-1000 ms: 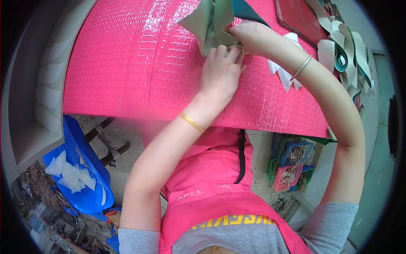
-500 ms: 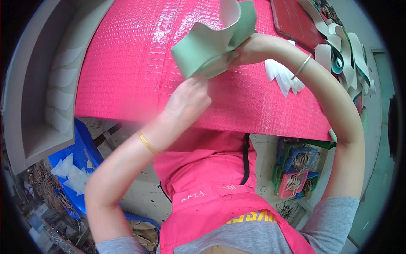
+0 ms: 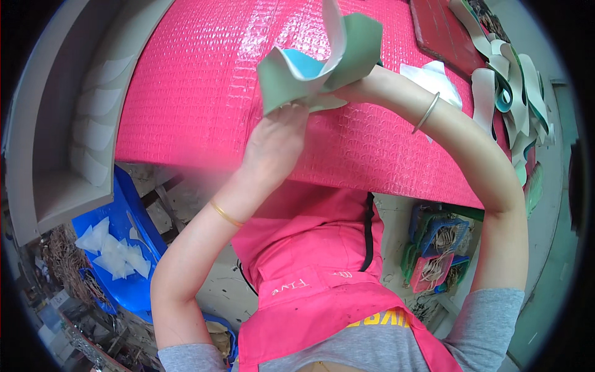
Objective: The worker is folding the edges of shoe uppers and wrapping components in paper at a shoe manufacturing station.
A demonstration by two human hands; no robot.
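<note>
Over the far middle of the pink-covered table (image 3: pixel 192 99), both hands grip a curved, flexible piece of sheet material (image 3: pixel 356 49), pale green outside with white and teal faces showing. My left hand (image 3: pixel 279 139) pinches its lower left edge, fingers closed. My right hand (image 3: pixel 359 90) holds its lower right side; the fingertips are partly hidden behind the piece. Beside my right forearm lie thin white cut pieces (image 3: pixel 437 80) on the table.
At the right, similar curved strips (image 3: pixel 511 93) are heaped beside a dark red board (image 3: pixel 443 34). A grey open box (image 3: pixel 62 211) with white pieces stands left. Below it is a blue bin (image 3: pixel 133 294) holding white scraps. Small coloured baskets (image 3: pixel 431 266) sit under the table's right side.
The held piece has turned and tipped, so its teal inner face now shows. My left hand has risen slightly. The view has shifted a little.
</note>
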